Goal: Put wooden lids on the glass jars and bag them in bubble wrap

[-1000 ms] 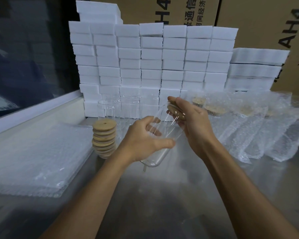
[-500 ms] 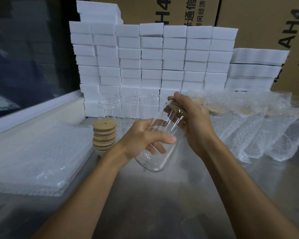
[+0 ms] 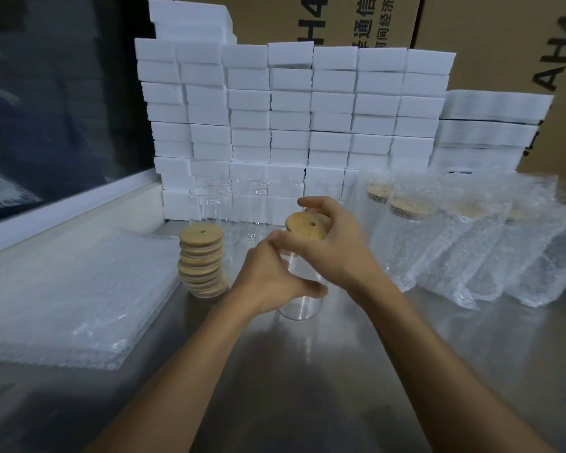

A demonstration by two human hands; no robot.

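Observation:
A clear glass jar (image 3: 299, 305) stands upright on the steel table (image 3: 307, 371), just in front of me. My left hand (image 3: 268, 279) grips its body. A round wooden lid (image 3: 306, 225) with a small hole sits on the jar's mouth, and my right hand (image 3: 334, 246) holds that lid by its edge from the right. A stack of several more wooden lids (image 3: 202, 261) stands to the left of the jar. Empty glass jars (image 3: 216, 207) wait behind it. A pile of flat bubble-wrap bags (image 3: 79, 295) lies at the left.
Several lidded jars in bubble-wrap bags (image 3: 455, 243) lie side by side at the right. A wall of white foam blocks (image 3: 291, 125) rises at the back, with cardboard boxes (image 3: 504, 44) behind. A white ledge (image 3: 62, 210) borders the table's left side.
The jar went from tilted in the air to upright on the table. The lid, earlier tucked in my right hand at the mouth, now sits on top.

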